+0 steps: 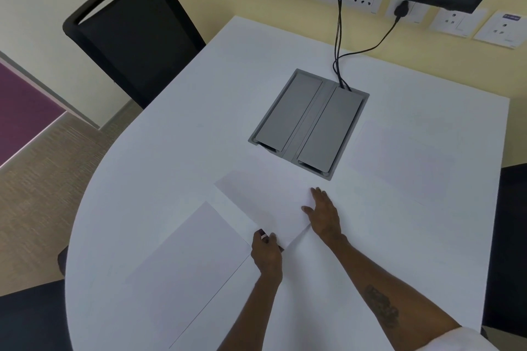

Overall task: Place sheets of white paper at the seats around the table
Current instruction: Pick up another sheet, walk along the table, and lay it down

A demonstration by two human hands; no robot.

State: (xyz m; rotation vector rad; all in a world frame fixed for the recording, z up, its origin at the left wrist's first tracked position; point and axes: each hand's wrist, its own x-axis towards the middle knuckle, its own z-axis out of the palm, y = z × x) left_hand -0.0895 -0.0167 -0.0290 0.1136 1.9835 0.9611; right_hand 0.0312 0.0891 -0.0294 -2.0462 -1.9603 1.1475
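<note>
Centre sheet (pixel 265 205) lies flat on white table (pixel 171 137), just below grey cable box (pixel 309 122). Left hand (pixel 266 253) pinches its near corner; right hand (pixel 325 215) rests open-fingered on its edge. Risk: uneven push skews it onto the left sheet (pixel 188 262).

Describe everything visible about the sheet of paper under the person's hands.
The sheet under the hands is plain white paper, blank on its visible face, lying flat on the white table and turned at an angle to the table edge. Its far corner points toward the grey cable box. The right hand rests flat, fingers spread, on its right side; the left hand pinches the near corner. Its left edge appears to overlap a second sheet lying nearer the left.
</note>
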